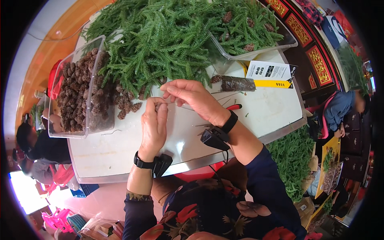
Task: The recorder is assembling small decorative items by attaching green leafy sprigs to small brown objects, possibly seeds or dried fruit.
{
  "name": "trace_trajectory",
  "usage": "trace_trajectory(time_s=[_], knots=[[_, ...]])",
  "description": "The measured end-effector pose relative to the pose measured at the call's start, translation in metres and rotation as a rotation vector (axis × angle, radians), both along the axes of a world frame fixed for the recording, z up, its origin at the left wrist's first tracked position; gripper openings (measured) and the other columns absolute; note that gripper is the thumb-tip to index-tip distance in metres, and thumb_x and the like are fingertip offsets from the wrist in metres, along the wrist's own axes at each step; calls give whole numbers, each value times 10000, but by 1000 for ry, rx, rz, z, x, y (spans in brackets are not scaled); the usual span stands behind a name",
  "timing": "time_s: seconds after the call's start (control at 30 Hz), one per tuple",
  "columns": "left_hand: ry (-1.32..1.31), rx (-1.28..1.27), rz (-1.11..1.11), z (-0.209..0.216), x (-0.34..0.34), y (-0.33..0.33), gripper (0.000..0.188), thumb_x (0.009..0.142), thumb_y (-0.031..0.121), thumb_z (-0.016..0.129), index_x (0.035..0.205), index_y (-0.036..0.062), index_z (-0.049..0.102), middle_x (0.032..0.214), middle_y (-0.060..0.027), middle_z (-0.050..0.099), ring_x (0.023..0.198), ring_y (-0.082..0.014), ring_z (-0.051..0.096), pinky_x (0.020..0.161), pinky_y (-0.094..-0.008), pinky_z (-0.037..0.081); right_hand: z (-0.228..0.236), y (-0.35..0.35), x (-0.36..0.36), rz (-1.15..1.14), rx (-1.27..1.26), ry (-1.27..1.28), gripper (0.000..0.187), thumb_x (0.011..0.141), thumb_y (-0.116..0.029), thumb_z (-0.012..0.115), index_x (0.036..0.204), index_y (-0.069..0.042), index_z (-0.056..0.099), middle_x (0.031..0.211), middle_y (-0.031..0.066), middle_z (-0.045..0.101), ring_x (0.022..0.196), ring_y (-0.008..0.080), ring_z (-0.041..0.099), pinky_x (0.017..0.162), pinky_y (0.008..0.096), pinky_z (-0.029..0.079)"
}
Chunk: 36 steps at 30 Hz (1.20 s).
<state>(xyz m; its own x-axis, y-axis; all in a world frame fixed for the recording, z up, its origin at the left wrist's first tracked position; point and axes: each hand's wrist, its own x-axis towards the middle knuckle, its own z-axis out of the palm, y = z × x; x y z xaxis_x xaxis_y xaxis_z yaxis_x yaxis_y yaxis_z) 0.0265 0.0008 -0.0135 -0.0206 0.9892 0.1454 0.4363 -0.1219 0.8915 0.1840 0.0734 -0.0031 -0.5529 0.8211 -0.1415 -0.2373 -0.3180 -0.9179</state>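
My left hand [154, 124] is closed, thumb pressed to fingers, above the white tabletop [180, 160]. Its fingertips almost meet those of my right hand [192, 98], which pinches from the right. Whatever lies between the fingers is too small and hidden to name. Several loose pine cones [123, 105] lie just left of my left hand. A red-and-black tool handle [234, 107] shows beside my right wrist, and a few thin dark stems or wires [224, 96] lie near it. Green artificial fir branches [160, 44] are heaped beyond both hands.
A clear plastic bin [89, 114] full of pine cones stands at the left. Another clear bin [272, 49] with branches and cones sits far right. Nearer lie a dark wrapped bundle [238, 84], a yellow strip [272, 83] and a white card [268, 70]. Other people sit at both sides.
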Motion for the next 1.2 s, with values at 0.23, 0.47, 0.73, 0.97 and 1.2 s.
trace_trajectory(time_s=[0.23,0.47,0.73,0.97,1.2], knots=[[-457,8,46,4,-12,4,168,1020,163,403,1034,20,491,736,7,486,628,-68,430,559,-213,370,5,-13,-8,46,153,-19,203,911,-111,648,1095,-27,648,906,-23,645,803,32,547,697,189,444],[-362,-6,56,3,-7,3,172,1016,160,419,1075,20,497,729,5,486,630,-73,435,566,-217,373,6,-11,-10,-41,298,-41,98,887,-50,670,978,-11,676,847,-24,645,770,27,564,684,174,460],[-202,16,85,5,-6,3,185,1006,181,449,1086,25,506,688,-18,505,620,-92,448,568,-258,386,-6,-8,-15,-139,415,-73,73,881,-67,670,878,6,670,738,-24,616,647,28,494,572,203,421],[124,94,96,13,-8,2,152,980,166,498,1034,27,528,666,-110,552,565,-212,526,565,-325,427,-7,-9,-13,-146,435,-114,93,874,-90,671,862,1,661,724,-13,615,640,35,490,571,211,417],[187,131,124,13,-9,-1,141,970,165,517,1001,29,539,669,-108,561,558,-224,536,555,-324,430,3,-11,-10,-100,467,-191,55,899,-66,646,895,-12,648,815,-28,623,766,41,540,680,195,437]])
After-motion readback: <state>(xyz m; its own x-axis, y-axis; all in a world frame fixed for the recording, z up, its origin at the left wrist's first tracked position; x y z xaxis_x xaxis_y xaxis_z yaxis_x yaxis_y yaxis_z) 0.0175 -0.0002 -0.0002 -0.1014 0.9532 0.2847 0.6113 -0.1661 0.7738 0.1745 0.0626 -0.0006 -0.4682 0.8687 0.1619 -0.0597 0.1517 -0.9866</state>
